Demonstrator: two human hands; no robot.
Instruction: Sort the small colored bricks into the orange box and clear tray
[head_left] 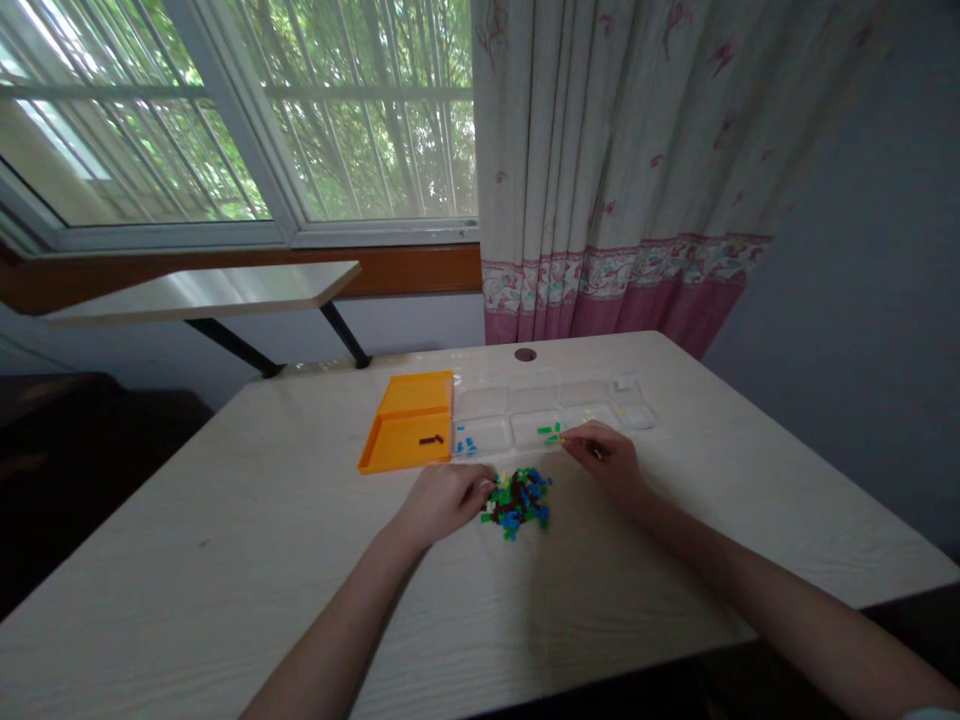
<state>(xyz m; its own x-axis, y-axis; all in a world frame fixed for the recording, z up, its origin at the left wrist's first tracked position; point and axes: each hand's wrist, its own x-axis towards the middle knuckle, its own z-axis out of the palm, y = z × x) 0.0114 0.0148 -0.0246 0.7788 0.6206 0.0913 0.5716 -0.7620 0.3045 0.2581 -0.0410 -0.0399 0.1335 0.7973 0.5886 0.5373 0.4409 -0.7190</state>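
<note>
Blue, green, brown heaped pieces (519, 500), left hand (446, 498) curled, hold unclear, right hand (609, 462) pinched on yellow bit (564, 438)

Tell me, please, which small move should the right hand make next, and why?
Probably the right hand should carry the small yellowish piece it seems to pinch to the clear compartment just beyond its fingers. Pale yellow pieces appear to lie there, while green pieces and blue pieces are grouped separately.

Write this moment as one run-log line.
left hand: at pile's edge | right hand: beside green pieces | orange box: open, dark pieces inside
</note>
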